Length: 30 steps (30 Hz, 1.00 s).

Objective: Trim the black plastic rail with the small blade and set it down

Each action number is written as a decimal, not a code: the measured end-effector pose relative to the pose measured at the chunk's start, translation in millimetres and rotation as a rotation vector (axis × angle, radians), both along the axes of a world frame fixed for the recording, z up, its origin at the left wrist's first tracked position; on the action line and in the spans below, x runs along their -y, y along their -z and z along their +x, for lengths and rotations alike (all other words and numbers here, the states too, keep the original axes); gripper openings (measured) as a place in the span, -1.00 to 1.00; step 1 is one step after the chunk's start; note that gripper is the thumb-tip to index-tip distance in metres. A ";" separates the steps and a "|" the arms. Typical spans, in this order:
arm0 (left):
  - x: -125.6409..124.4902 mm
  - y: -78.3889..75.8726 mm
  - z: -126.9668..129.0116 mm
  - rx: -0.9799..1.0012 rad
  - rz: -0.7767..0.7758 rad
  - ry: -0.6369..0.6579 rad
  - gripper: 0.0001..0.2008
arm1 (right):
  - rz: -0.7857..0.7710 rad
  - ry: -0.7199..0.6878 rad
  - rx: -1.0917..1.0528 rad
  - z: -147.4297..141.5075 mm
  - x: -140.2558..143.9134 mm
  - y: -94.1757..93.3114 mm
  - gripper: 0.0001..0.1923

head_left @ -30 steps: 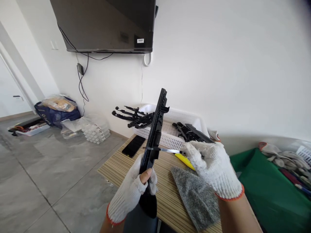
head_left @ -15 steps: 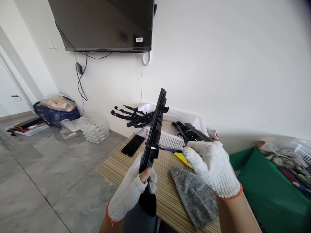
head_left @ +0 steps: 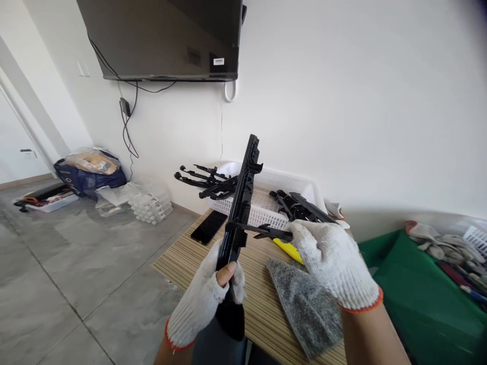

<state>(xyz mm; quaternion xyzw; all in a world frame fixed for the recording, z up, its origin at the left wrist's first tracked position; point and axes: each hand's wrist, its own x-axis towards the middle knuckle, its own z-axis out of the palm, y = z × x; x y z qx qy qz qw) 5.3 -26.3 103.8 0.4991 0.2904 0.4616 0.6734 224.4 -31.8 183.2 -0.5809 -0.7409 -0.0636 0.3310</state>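
Observation:
My left hand [head_left: 213,299], in a white knitted glove with the thumb tip bare, is closed around the lower part of a long black plastic trim piece [head_left: 241,195]. The piece stands tilted upright, with clips and ribs along its side. My right hand [head_left: 329,261], gloved too, grips a slim dark blade-like tool [head_left: 272,231] that points left. Its far end reaches the middle of the trim piece, just above my left hand; whether it touches is unclear. The exact kind of tool cannot be made out.
A white plastic basket [head_left: 297,182] holding several black plastic parts [head_left: 216,185] stands against the wall. On the striped table [head_left: 182,261] lie a phone [head_left: 208,226], a yellow object [head_left: 289,249] and a grey cloth [head_left: 304,304]. Green material [head_left: 418,294] is at right.
The slim tool has turned and shifted slightly up along the trim piece, showing a wider dark side. My right hand has moved a little right; my left hand keeps its hold.

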 end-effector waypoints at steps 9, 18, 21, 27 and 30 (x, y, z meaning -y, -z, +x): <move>0.0 0.9 0.8 -0.036 0.027 -0.014 -0.62 | -0.113 -0.040 0.061 -6.7 -4.3 7.5 -0.43; -0.3 -1.9 1.5 -0.038 0.044 -0.019 -0.61 | -0.229 -0.021 0.204 -1.6 -2.1 -1.3 -0.55; -0.1 -1.3 1.6 -0.041 0.040 -0.018 -0.63 | -0.239 0.041 0.220 -2.0 -3.0 -0.4 -0.54; 0.1 0.0 1.1 -0.051 0.038 -0.033 -0.71 | -0.195 0.129 0.181 -8.4 -2.8 -0.7 -0.63; -0.2 1.3 1.5 -0.050 0.023 -0.028 -0.75 | -0.226 0.169 0.187 -12.6 -0.9 -5.1 -0.70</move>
